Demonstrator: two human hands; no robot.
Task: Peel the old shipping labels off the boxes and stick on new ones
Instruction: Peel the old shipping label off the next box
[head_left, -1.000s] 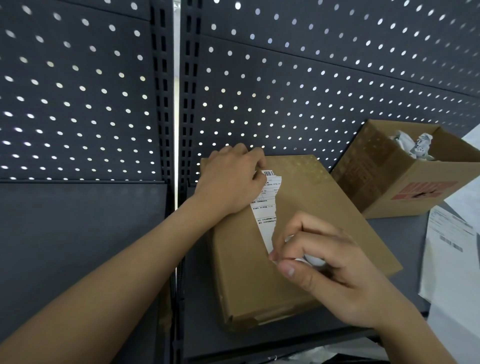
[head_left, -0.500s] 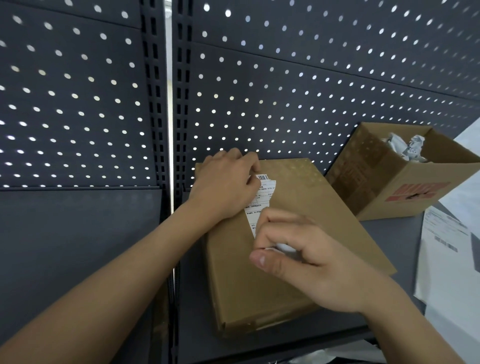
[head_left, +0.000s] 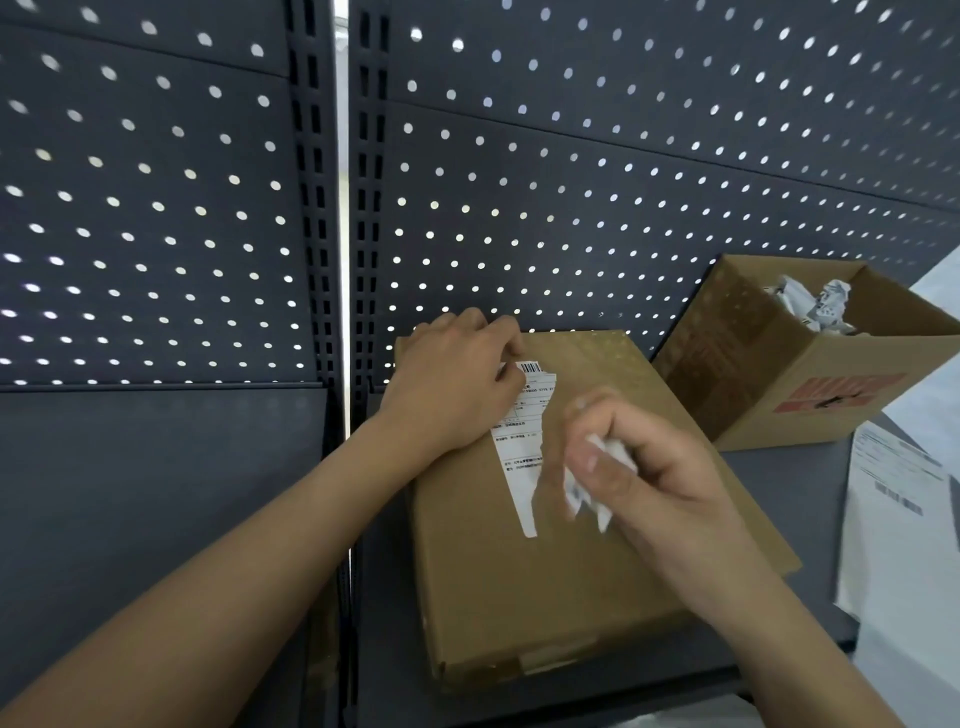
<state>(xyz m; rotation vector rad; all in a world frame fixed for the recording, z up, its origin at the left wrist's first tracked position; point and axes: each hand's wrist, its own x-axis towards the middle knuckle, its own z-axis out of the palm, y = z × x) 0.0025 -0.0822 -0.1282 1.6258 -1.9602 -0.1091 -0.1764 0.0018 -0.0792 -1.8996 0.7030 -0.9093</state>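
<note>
Cardboard box flat on the dark shelf, its old label part stripped.
The left grip lies spread on the box's far corner, pressing it down beside the label's barcode end. The right grip, blurred, pinches a torn white strip just above the lid. A narrow band of label clings to the card. To finish cleanly, I would drop the scrap into the open carton, lift the band's near tip with a nail, and pull low and slow toward the bracing hand so it does not tear.
</note>
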